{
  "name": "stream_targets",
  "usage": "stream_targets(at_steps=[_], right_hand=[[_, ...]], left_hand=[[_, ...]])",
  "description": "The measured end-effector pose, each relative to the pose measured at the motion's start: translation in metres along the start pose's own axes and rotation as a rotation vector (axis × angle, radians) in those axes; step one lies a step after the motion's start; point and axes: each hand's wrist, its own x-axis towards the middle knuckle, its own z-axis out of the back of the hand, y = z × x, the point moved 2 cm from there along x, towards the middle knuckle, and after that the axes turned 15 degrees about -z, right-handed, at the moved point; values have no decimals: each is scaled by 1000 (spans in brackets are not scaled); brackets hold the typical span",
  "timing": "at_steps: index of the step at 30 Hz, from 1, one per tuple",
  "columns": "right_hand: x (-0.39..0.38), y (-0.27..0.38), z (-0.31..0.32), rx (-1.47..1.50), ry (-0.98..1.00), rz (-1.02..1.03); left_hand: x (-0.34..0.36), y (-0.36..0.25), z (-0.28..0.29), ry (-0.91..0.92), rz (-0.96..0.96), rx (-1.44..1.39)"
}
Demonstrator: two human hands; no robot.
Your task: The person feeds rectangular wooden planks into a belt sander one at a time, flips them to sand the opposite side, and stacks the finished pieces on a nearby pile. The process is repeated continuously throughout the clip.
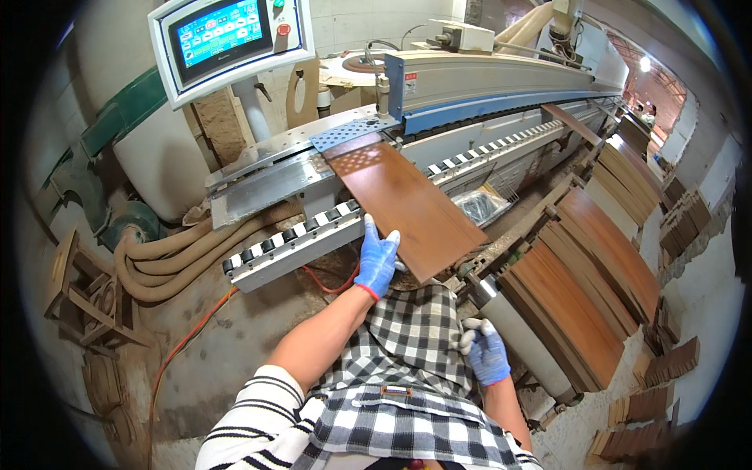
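Note:
A flat brown wooden panel (pixel 415 211) lies slantwise on the machine's infeed, its far end beneath a perforated blue-grey plate (pixel 354 131). My left hand (pixel 377 262), in a blue glove with a red cuff, grips the panel's near left edge. Its thumb shows on that edge, while some of its fingers are partly hidden by the panel. By the right side of my checked apron (pixel 415 329) hangs my right hand (pixel 487 352), also gloved in blue with greyish fingertips. Its fingers are loosely bent and apart, with nothing visible in them.
A roller rail (pixel 298 239) runs along the long machine (pixel 501 86). A control screen (pixel 223 35) stands at upper left. Stacked brown panels (pixel 572 290) sit at right behind a grey roller (pixel 525 345). Hoses (pixel 168 262) and a wooden stool (pixel 90 298) occupy the left floor.

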Motion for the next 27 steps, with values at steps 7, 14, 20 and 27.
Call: stream_targets(at_steps=[7,14,20,27], right_hand=[[-65,15,104,78,-368,277],[-163,54,163,-387,-1152,631],[-224,78,212,-1010,-2012,674],[-224,86,289,-713,-1722,527]], left_hand=[[32,26,-62,-39,-10,-4],[69,72,-99,-33,-116,-76],[18,156,-153,335,52,91],[-26,168,-206,1050,-62,649]])
